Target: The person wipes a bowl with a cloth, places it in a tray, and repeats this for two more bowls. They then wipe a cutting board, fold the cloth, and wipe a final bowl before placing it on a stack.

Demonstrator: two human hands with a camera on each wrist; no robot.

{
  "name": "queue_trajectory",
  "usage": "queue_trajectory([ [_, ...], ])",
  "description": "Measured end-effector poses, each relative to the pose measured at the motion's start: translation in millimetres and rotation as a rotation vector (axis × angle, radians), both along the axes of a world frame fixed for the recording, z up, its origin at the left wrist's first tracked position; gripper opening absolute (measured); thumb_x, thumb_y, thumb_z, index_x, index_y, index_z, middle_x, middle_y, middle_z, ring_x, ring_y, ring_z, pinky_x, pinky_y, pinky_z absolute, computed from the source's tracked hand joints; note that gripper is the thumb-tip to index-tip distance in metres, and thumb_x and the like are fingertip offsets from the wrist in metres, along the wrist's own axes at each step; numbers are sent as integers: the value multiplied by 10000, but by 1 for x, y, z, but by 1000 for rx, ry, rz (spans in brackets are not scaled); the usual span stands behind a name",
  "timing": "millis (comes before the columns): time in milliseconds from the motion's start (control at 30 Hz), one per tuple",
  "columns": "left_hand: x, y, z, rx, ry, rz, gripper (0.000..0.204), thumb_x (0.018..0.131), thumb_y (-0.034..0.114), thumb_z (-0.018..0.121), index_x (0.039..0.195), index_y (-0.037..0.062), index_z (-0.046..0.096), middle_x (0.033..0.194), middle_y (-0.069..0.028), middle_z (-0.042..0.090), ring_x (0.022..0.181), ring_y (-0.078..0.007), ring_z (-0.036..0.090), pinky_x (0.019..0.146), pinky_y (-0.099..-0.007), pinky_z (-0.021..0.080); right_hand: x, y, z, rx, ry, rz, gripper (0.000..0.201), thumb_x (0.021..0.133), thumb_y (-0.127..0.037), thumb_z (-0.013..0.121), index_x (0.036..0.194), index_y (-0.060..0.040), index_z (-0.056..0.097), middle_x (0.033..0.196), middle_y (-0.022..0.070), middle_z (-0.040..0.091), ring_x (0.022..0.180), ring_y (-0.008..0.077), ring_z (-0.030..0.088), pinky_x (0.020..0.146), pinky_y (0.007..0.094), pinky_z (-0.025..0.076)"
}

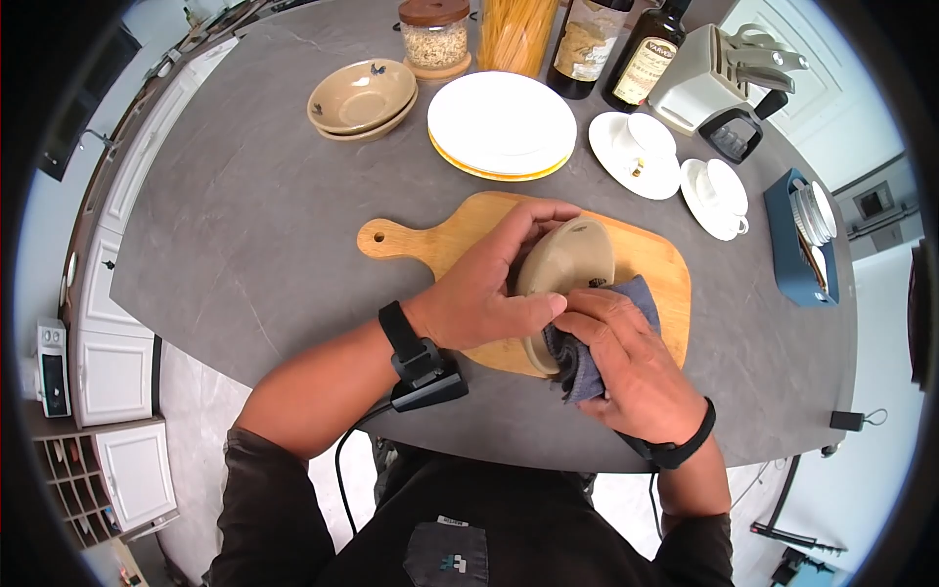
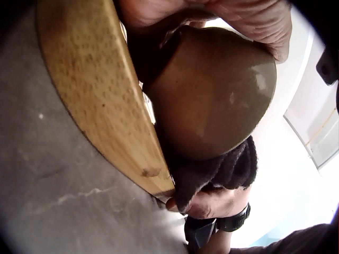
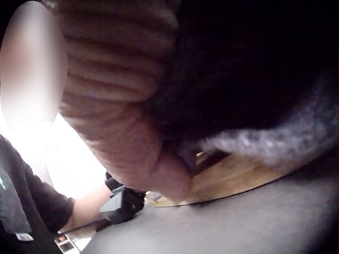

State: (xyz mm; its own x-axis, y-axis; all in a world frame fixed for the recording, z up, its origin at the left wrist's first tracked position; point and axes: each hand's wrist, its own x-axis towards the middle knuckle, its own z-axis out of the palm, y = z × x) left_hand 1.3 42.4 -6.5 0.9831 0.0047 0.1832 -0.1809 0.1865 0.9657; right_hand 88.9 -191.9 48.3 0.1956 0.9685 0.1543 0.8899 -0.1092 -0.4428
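A beige bowl (image 1: 564, 262) is tipped on its side over the wooden cutting board (image 1: 460, 231), its inside turned toward the right. My left hand (image 1: 486, 279) grips the bowl, thumb on the near rim and fingers around the far side. In the left wrist view the bowl's rounded outside (image 2: 217, 95) faces the camera. With my right hand (image 1: 631, 357) I hold a dark grey-blue cloth (image 1: 579, 370) against the bowl's rim and inside. The cloth (image 2: 225, 172) also shows below the bowl in the left wrist view.
Two stacked beige bowls (image 1: 364, 98) stand at the back left, beside a stack of plates (image 1: 502, 122). White cups on saucers (image 1: 602, 147) sit to the right, near a blue rack (image 1: 788, 249). Jars, bottles (image 1: 646, 54) and a knife block (image 1: 690, 78) line the back.
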Motion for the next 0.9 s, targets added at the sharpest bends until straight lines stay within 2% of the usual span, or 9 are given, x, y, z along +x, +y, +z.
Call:
queue_trajectory([
  [200, 1, -2, 0, -14, 9, 21, 947, 901, 358, 817, 1651, 30, 339, 1567, -138, 501, 1472, -245, 498, 1243, -420, 392, 19, -7, -13, 139, 255, -16, 685, 714, 82, 755, 1376, -24, 617, 1374, 158, 644, 1278, 361, 644, 1124, 444, 513],
  [300, 0, -4, -1, -51, 23, 16, 945, 900, 348, 814, 1654, 36, 336, 1568, -136, 504, 1467, -241, 502, 1242, -417, 393, 24, -9, -15, 376, 859, -326, 414, 863, 37, 570, 1264, 41, 671, 1235, 121, 751, 1114, 217, 722, 1027, 373, 566],
  [333, 1, -5, -1, -57, 14, 5, 945, 900, 348, 814, 1654, 36, 336, 1568, -136, 504, 1467, -241, 502, 1242, -417, 393, 27, -9, -14, 377, 847, -337, 414, 863, 37, 570, 1264, 41, 671, 1235, 121, 751, 1114, 217, 722, 1027, 373, 566],
  [433, -1, -3, 2, -29, 46, 18, 944, 899, 349, 813, 1652, 36, 337, 1561, -129, 509, 1455, -234, 510, 1233, -414, 404, 42, -12, -18, 656, 1411, -596, 390, 940, -17, 566, 1307, 65, 673, 1212, 161, 764, 1086, 258, 752, 998, 380, 603],
  [467, -1, -4, 2, -30, 40, 11, 944, 899, 349, 813, 1652, 36, 337, 1561, -129, 509, 1455, -234, 510, 1233, -414, 404, 45, -13, -17, 662, 1403, -600, 390, 940, -17, 566, 1307, 65, 673, 1212, 161, 764, 1086, 258, 752, 998, 380, 603],
  [567, -1, -5, 3, -40, 44, 27, 928, 900, 359, 808, 1641, 35, 352, 1548, -126, 520, 1449, -231, 518, 1224, -413, 420, 60, -20, -25, 844, 1993, -570, 315, 978, -117, 614, 1234, 44, 704, 1163, 182, 793, 1081, 311, 757, 1017, 443, 611],
  [733, -1, -3, -2, -53, 41, 89, 886, 919, 410, 783, 1615, 34, 385, 1529, -115, 541, 1422, -219, 551, 1192, -406, 470, 71, -27, -37, 922, 1981, -506, 305, 997, -231, 620, 1125, 19, 739, 1153, 177, 804, 1130, 340, 742, 1151, 487, 529],
  [800, -1, -2, -3, -71, 38, 100, 882, 926, 427, 782, 1611, 33, 391, 1525, -114, 547, 1416, -216, 558, 1186, -402, 477, 75, -31, -41, 881, 2029, -405, 366, 1021, -265, 616, 1236, 15, 712, 1318, 191, 750, 1256, 366, 685, 1188, 527, 488],
  [900, -1, 0, -5, -122, 24, 105, 810, 950, 362, 767, 1595, 36, 401, 1497, -113, 558, 1389, -204, 563, 1178, -391, 475, 55, -17, -11, 889, 2054, -289, 376, 1052, -297, 600, 1241, 9, 708, 1325, 187, 746, 1264, 363, 680, 1185, 515, 491],
])
